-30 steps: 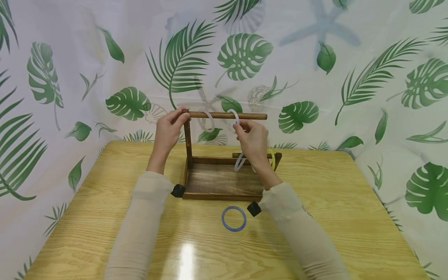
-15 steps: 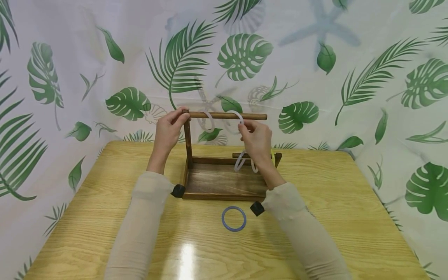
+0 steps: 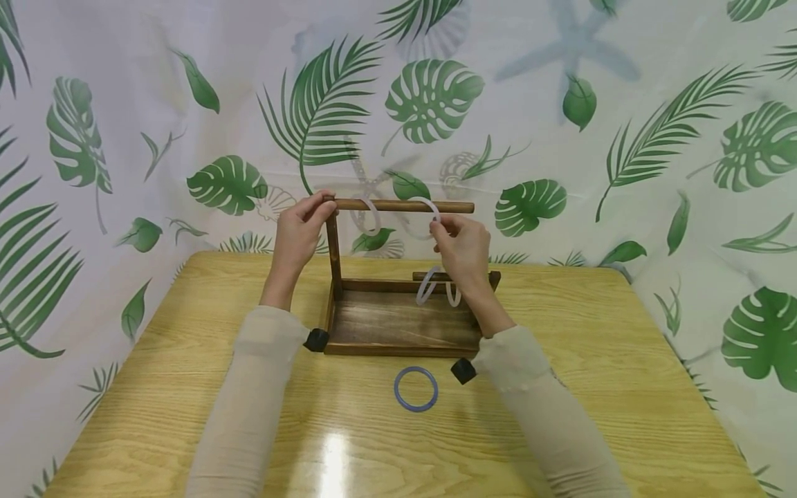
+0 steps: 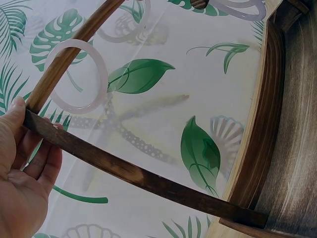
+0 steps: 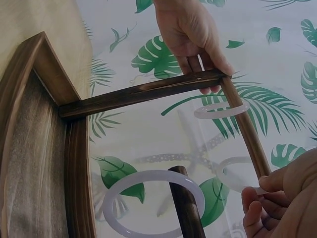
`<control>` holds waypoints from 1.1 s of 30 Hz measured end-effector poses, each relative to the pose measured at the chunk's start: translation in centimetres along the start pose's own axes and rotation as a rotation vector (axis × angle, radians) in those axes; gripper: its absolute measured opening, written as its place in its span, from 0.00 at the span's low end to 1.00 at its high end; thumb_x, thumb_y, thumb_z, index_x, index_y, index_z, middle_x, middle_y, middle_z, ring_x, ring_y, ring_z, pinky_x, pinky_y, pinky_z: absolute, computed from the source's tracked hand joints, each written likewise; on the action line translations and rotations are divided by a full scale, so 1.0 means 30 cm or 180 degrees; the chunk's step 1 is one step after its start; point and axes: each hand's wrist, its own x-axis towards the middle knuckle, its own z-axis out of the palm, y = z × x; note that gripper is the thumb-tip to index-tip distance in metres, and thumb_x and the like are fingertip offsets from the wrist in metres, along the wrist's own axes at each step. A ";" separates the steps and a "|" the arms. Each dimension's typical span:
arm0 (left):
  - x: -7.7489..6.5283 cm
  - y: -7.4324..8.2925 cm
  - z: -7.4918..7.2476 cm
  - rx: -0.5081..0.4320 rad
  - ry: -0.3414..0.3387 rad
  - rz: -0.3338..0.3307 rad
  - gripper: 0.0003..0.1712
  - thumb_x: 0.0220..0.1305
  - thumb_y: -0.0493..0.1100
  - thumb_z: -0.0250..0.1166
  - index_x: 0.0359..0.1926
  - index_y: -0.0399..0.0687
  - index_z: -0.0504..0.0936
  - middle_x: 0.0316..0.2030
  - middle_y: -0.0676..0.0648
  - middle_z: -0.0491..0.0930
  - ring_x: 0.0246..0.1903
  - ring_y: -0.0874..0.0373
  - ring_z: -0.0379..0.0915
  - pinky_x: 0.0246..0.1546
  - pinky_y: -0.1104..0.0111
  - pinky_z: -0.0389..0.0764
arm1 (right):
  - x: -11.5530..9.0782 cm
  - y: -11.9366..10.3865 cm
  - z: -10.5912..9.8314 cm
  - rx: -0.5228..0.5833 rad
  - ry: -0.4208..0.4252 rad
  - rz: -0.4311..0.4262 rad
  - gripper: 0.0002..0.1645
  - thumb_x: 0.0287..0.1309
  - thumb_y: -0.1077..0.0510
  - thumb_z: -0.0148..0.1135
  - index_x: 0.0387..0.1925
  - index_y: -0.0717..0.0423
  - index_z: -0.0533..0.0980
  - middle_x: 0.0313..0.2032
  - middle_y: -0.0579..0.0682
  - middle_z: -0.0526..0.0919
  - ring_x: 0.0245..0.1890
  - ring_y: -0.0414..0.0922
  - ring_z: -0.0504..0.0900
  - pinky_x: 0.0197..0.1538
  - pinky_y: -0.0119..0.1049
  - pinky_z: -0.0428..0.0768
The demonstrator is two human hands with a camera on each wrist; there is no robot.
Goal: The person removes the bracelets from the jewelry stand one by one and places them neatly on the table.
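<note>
A dark wooden bangle stand [image 3: 335, 256] has an upper rod [image 3: 398, 205] running to the right from its post. My left hand [image 3: 299, 232] pinches the corner where post and rod meet, seen close in the left wrist view. With thumb and fingers my right hand [image 3: 463, 249] pinches a pale translucent bangle [image 3: 432, 204], which encircles the upper rod. Another pale bangle [image 4: 103, 74] hangs on that rod nearer the post. On the lower rod [image 5: 185, 203] are pale bangles [image 5: 111, 210], partly hidden behind my right hand in the head view.
A blue bangle [image 3: 416, 411] lies flat on the wooden table [image 3: 156, 415] in front of the stand's tray [image 3: 380, 318]. Behind the table hangs a leaf-printed cloth [image 3: 529, 104]. Black wrist cameras [image 3: 317, 339] sit at both sleeves.
My right hand has slid a little to the right along the upper rod with the pale bangle. It now covers the yellow bangle seen earlier on the lower rod. My left hand stays put.
</note>
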 end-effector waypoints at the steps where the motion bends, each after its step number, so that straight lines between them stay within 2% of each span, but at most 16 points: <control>1: 0.001 0.000 0.000 -0.0007 -0.0005 -0.0001 0.22 0.75 0.48 0.65 0.60 0.36 0.84 0.49 0.38 0.86 0.49 0.53 0.83 0.56 0.65 0.79 | 0.001 0.002 -0.002 -0.0008 -0.0005 0.0021 0.09 0.67 0.64 0.66 0.42 0.67 0.87 0.31 0.61 0.89 0.24 0.57 0.86 0.17 0.23 0.66; 12: -0.001 0.004 0.000 -0.0011 -0.0017 0.0008 0.22 0.75 0.48 0.64 0.60 0.36 0.84 0.49 0.37 0.86 0.50 0.52 0.84 0.56 0.65 0.80 | 0.003 0.012 -0.029 -0.0114 -0.0041 0.0092 0.09 0.67 0.64 0.65 0.41 0.66 0.87 0.32 0.61 0.89 0.24 0.55 0.85 0.17 0.23 0.65; 21: 0.000 0.004 0.004 -0.0033 -0.0002 0.0053 0.20 0.75 0.45 0.64 0.59 0.35 0.84 0.48 0.35 0.86 0.46 0.57 0.83 0.53 0.68 0.80 | 0.001 0.021 -0.054 -0.0123 -0.0040 0.0110 0.09 0.68 0.63 0.65 0.41 0.66 0.88 0.33 0.60 0.89 0.23 0.52 0.85 0.18 0.24 0.67; 29: -0.003 0.011 0.004 -0.0049 -0.0003 -0.0017 0.21 0.76 0.45 0.64 0.61 0.36 0.83 0.50 0.35 0.86 0.48 0.54 0.83 0.55 0.67 0.80 | 0.000 0.032 -0.079 -0.0147 -0.0020 0.0097 0.09 0.67 0.64 0.64 0.40 0.66 0.88 0.33 0.63 0.89 0.23 0.56 0.85 0.16 0.23 0.64; 33: 0.001 0.004 0.005 -0.0057 -0.0004 -0.0019 0.21 0.76 0.45 0.64 0.60 0.34 0.83 0.50 0.35 0.86 0.47 0.58 0.83 0.55 0.68 0.80 | 0.001 0.036 -0.090 -0.0168 -0.0011 0.0120 0.09 0.68 0.63 0.65 0.40 0.66 0.88 0.32 0.62 0.89 0.21 0.51 0.84 0.15 0.24 0.63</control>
